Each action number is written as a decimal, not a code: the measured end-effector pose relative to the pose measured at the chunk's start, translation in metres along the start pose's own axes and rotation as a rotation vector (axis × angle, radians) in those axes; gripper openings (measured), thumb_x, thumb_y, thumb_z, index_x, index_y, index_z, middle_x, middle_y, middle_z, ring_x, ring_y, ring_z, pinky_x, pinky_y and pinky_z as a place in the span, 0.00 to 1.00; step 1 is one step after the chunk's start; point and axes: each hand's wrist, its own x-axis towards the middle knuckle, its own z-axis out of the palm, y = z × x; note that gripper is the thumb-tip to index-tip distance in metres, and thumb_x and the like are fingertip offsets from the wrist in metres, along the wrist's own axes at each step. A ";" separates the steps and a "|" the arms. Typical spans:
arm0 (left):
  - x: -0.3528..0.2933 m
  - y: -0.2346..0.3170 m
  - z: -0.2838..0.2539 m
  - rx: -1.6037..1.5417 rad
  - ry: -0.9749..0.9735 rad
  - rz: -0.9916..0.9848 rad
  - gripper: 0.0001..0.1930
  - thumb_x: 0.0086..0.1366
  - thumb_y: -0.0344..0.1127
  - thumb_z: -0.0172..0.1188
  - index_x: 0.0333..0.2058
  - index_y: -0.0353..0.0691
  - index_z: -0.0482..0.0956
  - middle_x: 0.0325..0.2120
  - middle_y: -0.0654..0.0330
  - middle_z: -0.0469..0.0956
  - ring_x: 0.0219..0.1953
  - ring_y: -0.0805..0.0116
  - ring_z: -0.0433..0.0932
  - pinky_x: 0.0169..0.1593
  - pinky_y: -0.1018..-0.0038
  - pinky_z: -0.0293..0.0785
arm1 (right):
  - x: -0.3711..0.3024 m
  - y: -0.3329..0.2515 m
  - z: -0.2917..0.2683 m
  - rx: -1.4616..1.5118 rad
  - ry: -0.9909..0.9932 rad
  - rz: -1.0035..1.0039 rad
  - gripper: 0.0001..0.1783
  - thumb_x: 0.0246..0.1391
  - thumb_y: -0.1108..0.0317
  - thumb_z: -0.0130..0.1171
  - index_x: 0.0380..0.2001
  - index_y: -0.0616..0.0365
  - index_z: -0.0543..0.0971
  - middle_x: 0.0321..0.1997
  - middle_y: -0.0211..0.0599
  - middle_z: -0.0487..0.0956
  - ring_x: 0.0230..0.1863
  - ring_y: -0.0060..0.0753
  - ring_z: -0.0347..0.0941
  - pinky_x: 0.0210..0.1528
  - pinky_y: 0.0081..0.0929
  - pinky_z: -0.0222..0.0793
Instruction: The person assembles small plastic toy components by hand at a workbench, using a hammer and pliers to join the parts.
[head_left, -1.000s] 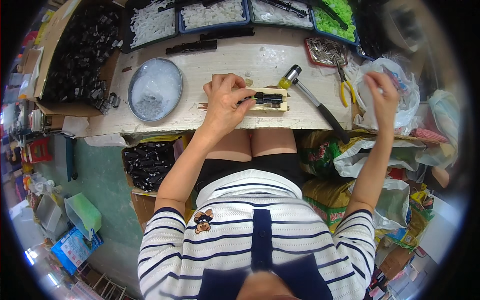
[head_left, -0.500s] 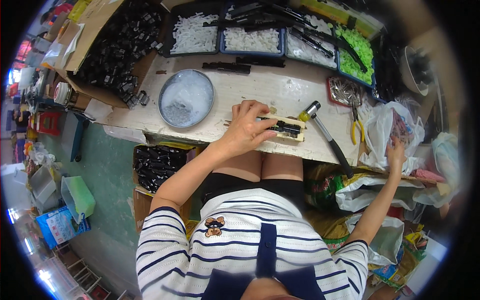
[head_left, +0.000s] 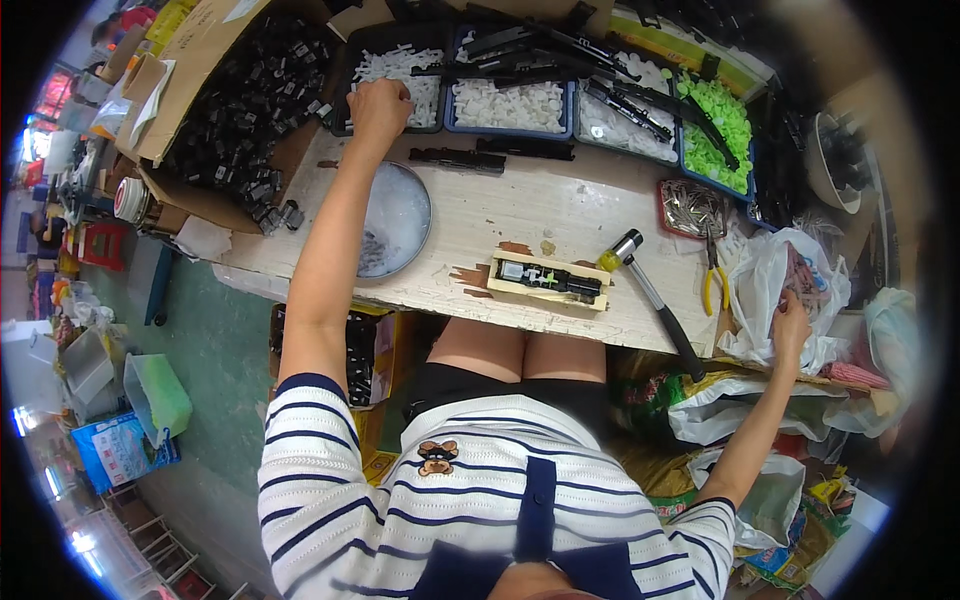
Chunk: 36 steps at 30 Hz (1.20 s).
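My left hand (head_left: 380, 112) is over the near edge of a black tray (head_left: 433, 118) of thin white plastic pieces (head_left: 385, 66). Its fingers curl down among them, and whatever is between the fingertips is hidden. On the right, my right hand (head_left: 790, 328) is at an open white plastic bag (head_left: 748, 272) that holds small pinkish parts (head_left: 800, 278). Its fingers are bent, and I cannot make out what they grip. A pale wooden fixture (head_left: 548, 295) sits near the table's front edge, with a black plastic assembly (head_left: 565, 281) lying in it, untouched.
A hammer (head_left: 655, 290) lies right of the fixture, its head close to it. Beyond are yellow-handled pliers (head_left: 713, 275) and a red tray of metal pins (head_left: 692, 210). A round metal dish (head_left: 415, 240) stands under my left forearm. Blue trays (head_left: 510, 132) line the back.
My left hand has left the fixture and moved up and left to the tray of white pieces, uncovering the black assembly. My right hand stays at the bag, slightly lower.
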 end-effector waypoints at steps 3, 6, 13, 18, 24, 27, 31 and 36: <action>0.005 -0.007 -0.005 -0.213 -0.017 -0.021 0.07 0.45 0.34 0.64 0.26 0.42 0.83 0.26 0.52 0.79 0.32 0.55 0.78 0.42 0.64 0.69 | 0.003 -0.002 0.004 0.043 -0.008 -0.041 0.15 0.49 0.67 0.49 0.41 0.52 0.75 0.35 0.43 0.78 0.41 0.47 0.73 0.41 0.41 0.64; 0.006 -0.014 -0.019 -0.462 0.133 -0.009 0.06 0.47 0.31 0.64 0.27 0.39 0.82 0.25 0.56 0.80 0.30 0.64 0.78 0.38 0.74 0.70 | 0.010 0.007 0.022 0.027 0.031 -0.120 0.15 0.50 0.68 0.46 0.42 0.54 0.75 0.36 0.46 0.77 0.41 0.51 0.72 0.39 0.39 0.65; -0.015 -0.025 -0.049 -1.159 0.139 -0.163 0.08 0.60 0.27 0.55 0.39 0.37 0.77 0.29 0.64 0.79 0.29 0.77 0.75 0.35 0.79 0.70 | 0.035 0.032 0.055 -0.020 0.210 -0.185 0.17 0.54 0.66 0.40 0.43 0.55 0.74 0.48 0.45 0.73 0.50 0.50 0.68 0.46 0.52 0.59; -0.065 -0.012 -0.081 -1.133 0.148 -0.117 0.11 0.61 0.27 0.54 0.42 0.35 0.75 0.28 0.62 0.79 0.22 0.78 0.74 0.23 0.82 0.69 | 0.037 0.024 0.045 -0.027 0.113 -0.177 0.18 0.57 0.64 0.36 0.47 0.52 0.71 0.55 0.41 0.68 0.55 0.47 0.64 0.49 0.54 0.56; -0.147 -0.040 -0.085 -0.818 0.090 -0.244 0.06 0.58 0.25 0.56 0.34 0.33 0.79 0.25 0.61 0.78 0.19 0.80 0.72 0.18 0.84 0.63 | 0.042 0.040 0.042 0.195 0.142 -0.194 0.14 0.59 0.65 0.42 0.42 0.60 0.71 0.46 0.46 0.73 0.45 0.43 0.70 0.44 0.40 0.63; -0.183 -0.051 -0.080 -0.765 0.044 -0.241 0.05 0.55 0.23 0.57 0.31 0.32 0.80 0.26 0.59 0.77 0.22 0.76 0.73 0.22 0.81 0.66 | 0.034 0.026 0.031 0.630 0.148 -0.181 0.11 0.57 0.66 0.50 0.36 0.66 0.72 0.31 0.44 0.75 0.33 0.35 0.70 0.39 0.26 0.64; -0.199 -0.050 -0.072 -0.515 0.036 -0.107 0.10 0.49 0.20 0.58 0.33 0.32 0.79 0.25 0.55 0.74 0.28 0.61 0.76 0.34 0.73 0.71 | 0.044 0.041 0.054 0.731 0.143 -0.162 0.10 0.56 0.68 0.49 0.37 0.64 0.72 0.32 0.40 0.75 0.34 0.30 0.69 0.40 0.26 0.64; -0.190 -0.043 -0.060 -0.282 0.151 0.002 0.07 0.47 0.20 0.59 0.28 0.32 0.79 0.25 0.51 0.74 0.29 0.53 0.75 0.34 0.67 0.71 | 0.021 0.007 0.039 1.110 -0.018 -0.212 0.10 0.53 0.74 0.49 0.39 0.64 0.73 0.33 0.33 0.76 0.36 0.26 0.70 0.43 0.21 0.64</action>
